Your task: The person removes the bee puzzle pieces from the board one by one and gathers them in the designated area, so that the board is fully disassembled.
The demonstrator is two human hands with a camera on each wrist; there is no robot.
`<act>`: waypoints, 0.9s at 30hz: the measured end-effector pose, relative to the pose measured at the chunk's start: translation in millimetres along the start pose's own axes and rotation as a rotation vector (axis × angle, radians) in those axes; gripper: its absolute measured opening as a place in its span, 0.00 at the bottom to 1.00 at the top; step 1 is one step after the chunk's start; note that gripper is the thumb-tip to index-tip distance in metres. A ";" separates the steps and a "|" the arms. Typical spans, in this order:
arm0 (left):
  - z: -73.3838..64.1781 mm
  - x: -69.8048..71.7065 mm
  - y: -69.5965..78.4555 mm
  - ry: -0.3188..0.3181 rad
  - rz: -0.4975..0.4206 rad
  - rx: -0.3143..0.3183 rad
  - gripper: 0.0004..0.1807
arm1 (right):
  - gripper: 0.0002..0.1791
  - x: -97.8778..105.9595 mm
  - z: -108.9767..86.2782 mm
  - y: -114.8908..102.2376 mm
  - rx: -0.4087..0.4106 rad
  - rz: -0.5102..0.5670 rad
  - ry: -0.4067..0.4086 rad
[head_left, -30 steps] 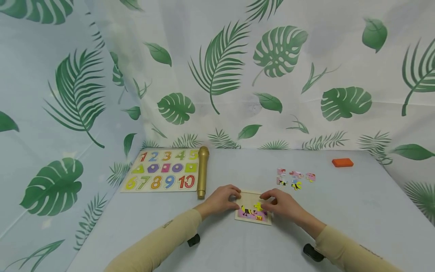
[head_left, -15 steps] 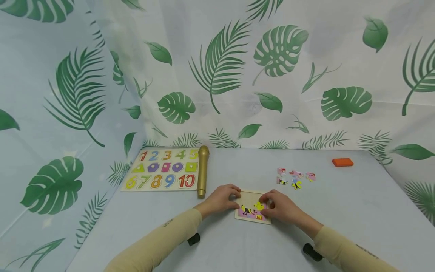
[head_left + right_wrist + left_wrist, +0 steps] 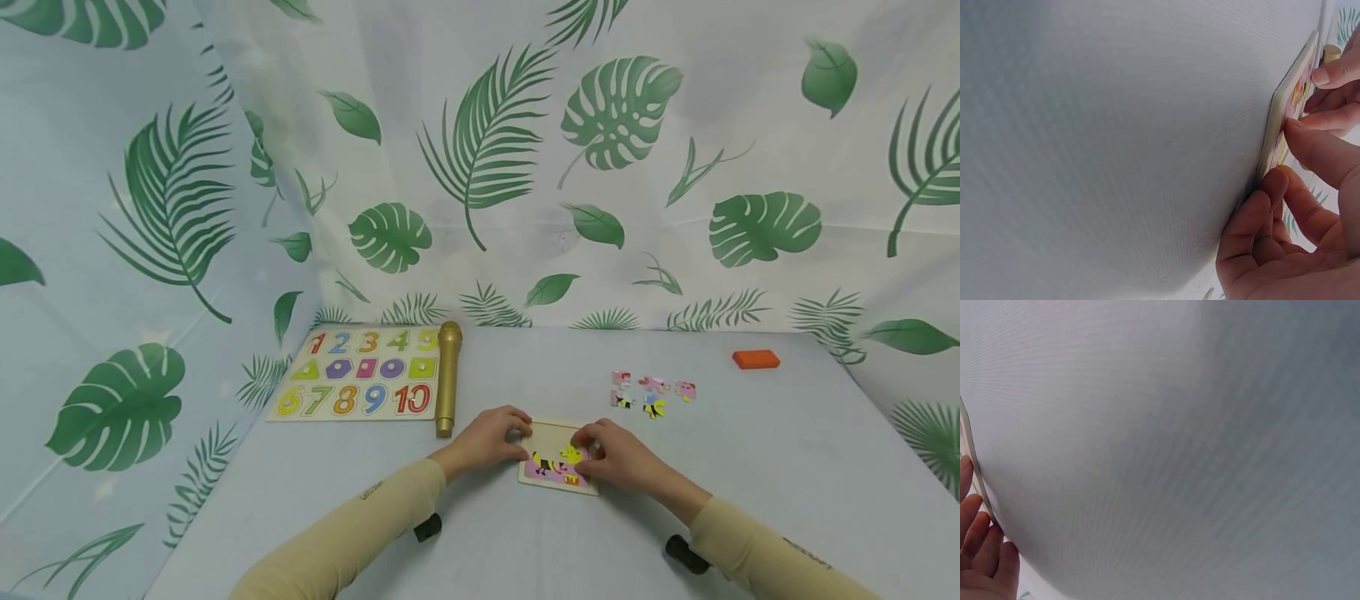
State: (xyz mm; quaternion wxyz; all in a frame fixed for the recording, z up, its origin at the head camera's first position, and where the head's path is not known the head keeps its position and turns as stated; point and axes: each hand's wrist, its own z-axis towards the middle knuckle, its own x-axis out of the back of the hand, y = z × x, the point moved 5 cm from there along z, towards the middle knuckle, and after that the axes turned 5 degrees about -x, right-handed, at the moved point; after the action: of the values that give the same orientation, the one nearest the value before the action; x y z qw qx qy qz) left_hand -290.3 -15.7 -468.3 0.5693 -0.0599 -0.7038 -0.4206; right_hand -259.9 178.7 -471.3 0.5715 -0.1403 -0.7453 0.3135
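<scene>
A small wooden puzzle tray (image 3: 543, 437) lies on the table before me, its lower part filled with pink pieces carrying a bee picture. My left hand (image 3: 489, 438) holds the tray's left edge; in the left wrist view its fingertips line the tray rim (image 3: 970, 439). My right hand (image 3: 624, 457) reaches over the right side, thumb and index finger pinching a puzzle piece with yellow on it (image 3: 572, 455). That piece is partly covered by the fingers. From the right wrist, thumb and forefinger (image 3: 1310, 194) are right at the tray's face, other fingers curled by its edge.
Several loose puzzle pieces (image 3: 654, 406) lie beyond my right hand. Farther right sits an orange block (image 3: 756, 359). On the left are a wooden number board (image 3: 352, 371) and a gold microphone (image 3: 447, 383). A leaf-patterned curtain (image 3: 510, 275) closes off the back.
The right hand has shifted slightly at the tray's right side, showing more of the yellow part of the piece. The left hand and the tray stay in place.
</scene>
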 end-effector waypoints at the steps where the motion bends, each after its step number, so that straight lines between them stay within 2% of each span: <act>1: -0.2 -0.1 0.1 0.000 0.000 0.000 0.19 | 0.17 0.1 -0.2 -0.6 0.003 0.003 -0.001; 12: 0.0 -1.5 -1.7 0.004 0.005 0.003 0.18 | 0.16 0.7 -1.5 -4.1 0.017 0.001 0.015; 27: 0.8 -2.3 -3.4 0.005 -0.005 0.003 0.18 | 0.15 1.0 -0.1 -0.6 -0.004 0.013 -0.007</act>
State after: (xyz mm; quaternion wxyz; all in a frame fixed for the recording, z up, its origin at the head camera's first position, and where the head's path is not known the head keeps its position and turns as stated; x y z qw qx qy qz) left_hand -292.1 -16.5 -472.0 0.5701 -0.0563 -0.7033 -0.4210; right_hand -260.0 178.8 -470.1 0.5664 -0.1452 -0.7470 0.3163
